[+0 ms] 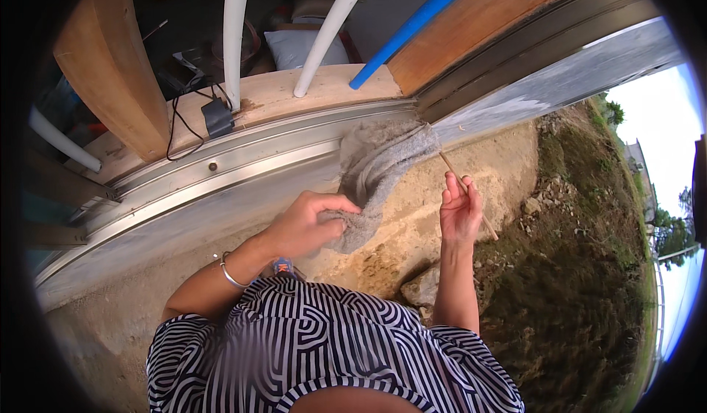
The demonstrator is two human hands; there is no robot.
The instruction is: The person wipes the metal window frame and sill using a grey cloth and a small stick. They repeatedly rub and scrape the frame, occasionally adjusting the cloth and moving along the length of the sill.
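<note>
A grey cloth (381,164) lies bunched over the right end of the metal window track (265,142) and hangs down off the sill. My left hand (317,222) pinches the lower end of this cloth between thumb and fingers. Between the fingers of my right hand (461,206) is a thin wooden stick (450,163), slanting up to the left; its upper end meets the cloth's right edge, and whether it goes under the cloth is hidden.
White bars (235,37) and a blue bar (414,29) rise from the wooden sill (276,90). A black power adapter (217,117) with a cable rests by the track. A wooden post (119,70) stands left. Below are a rock (422,287) and a rubble slope (552,203).
</note>
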